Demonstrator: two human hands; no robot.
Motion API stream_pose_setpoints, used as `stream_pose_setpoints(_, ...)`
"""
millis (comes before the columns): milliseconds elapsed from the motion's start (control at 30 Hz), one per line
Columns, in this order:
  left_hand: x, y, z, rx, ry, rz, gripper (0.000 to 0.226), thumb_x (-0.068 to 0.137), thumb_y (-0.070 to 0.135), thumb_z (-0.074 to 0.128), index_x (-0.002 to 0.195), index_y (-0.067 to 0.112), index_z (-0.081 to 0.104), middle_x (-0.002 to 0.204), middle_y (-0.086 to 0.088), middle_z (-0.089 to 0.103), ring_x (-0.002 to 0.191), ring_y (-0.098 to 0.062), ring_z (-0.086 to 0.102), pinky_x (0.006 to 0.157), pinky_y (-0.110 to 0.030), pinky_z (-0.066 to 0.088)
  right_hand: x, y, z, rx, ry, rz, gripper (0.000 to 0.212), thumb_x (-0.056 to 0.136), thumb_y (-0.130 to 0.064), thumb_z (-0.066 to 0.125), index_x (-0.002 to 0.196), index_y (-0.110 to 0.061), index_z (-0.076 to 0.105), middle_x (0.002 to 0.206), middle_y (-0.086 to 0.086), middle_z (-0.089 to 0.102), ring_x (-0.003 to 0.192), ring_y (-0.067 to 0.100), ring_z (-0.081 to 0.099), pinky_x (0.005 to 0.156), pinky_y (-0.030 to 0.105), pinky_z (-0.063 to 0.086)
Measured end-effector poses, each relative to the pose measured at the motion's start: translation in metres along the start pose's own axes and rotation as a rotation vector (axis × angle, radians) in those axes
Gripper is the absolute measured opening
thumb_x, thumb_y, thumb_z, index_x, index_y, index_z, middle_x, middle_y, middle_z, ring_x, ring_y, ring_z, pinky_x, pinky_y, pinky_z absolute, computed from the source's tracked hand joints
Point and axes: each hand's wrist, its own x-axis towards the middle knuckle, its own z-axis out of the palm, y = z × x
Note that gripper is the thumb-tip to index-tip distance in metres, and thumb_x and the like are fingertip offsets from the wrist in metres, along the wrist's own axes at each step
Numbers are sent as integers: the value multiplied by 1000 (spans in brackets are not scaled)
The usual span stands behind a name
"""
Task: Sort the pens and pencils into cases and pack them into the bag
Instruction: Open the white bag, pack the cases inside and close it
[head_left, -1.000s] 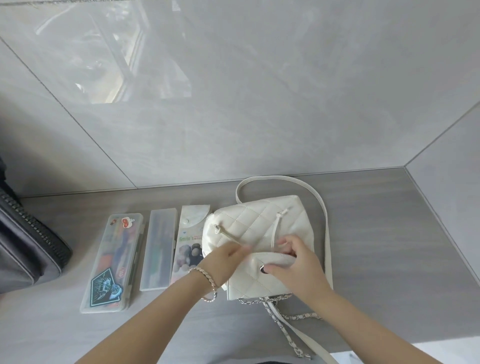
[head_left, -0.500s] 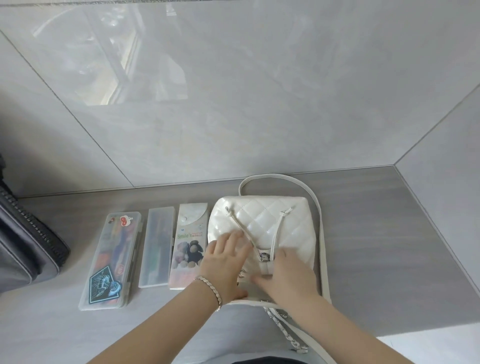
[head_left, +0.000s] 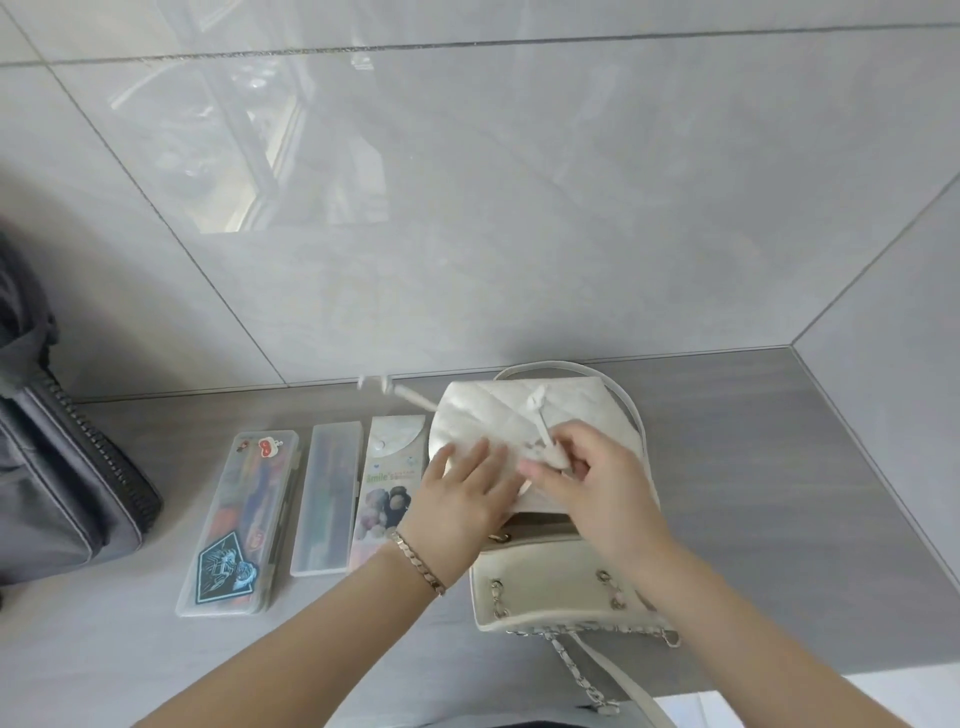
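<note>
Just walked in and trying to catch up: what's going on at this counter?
A person is working at a white quilted bag on the grey counter. The left hand lies flat on its folded-back flap, while the right hand has a grip on the drawstring at the mouth. Three pencil cases lie side by side to the left of the bag, none packed yet.

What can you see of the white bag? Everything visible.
The white bag is small, quilted and glossy like faux leather, with silver chain straps at its near end and a white strap looping behind. It lies on the grey counter, right of three pencil cases. Its flap is folded back toward the wall, the mouth showing. The left hand presses the flap; the right hand pinches a white drawstring.
</note>
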Motion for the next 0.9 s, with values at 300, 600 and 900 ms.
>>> stream_pose_setpoints(300, 14, -6, -25, -164, 33, 122, 31, 75, 27, 44, 86, 16, 71, 83, 3, 75, 77, -14, 73, 57, -24, 58, 73, -40, -49, 356, 394, 80, 18, 82, -16, 67, 67, -17, 58, 60, -4, 57, 42, -9, 50, 50, 1, 38)
stream_pose_setpoints(600, -1, -6, -12, -167, -121, -118, 33, 76, 43, 43, 63, 19, 61, 54, 8, 59, 43, -11, 57, 36, -16, 38, 4, -5, -1, -402, 126, -116, 63, 68, -23, 75, 125, -23, 48, 117, 0, 45, 110, 18, 41, 96, 23, 30)
stream_pose_setpoints(900, 49, -2, -20, -360, -201, -489, 43, 88, 49, 50, 61, 22, 29, 73, 2, 48, 80, -30, 56, 63, -30, 35, -29, 12, 0, -917, -463, -55, 37, 91, -36, 47, 120, -15, 52, 122, 3, 50, 116, 24, 47, 87, 33, 38)
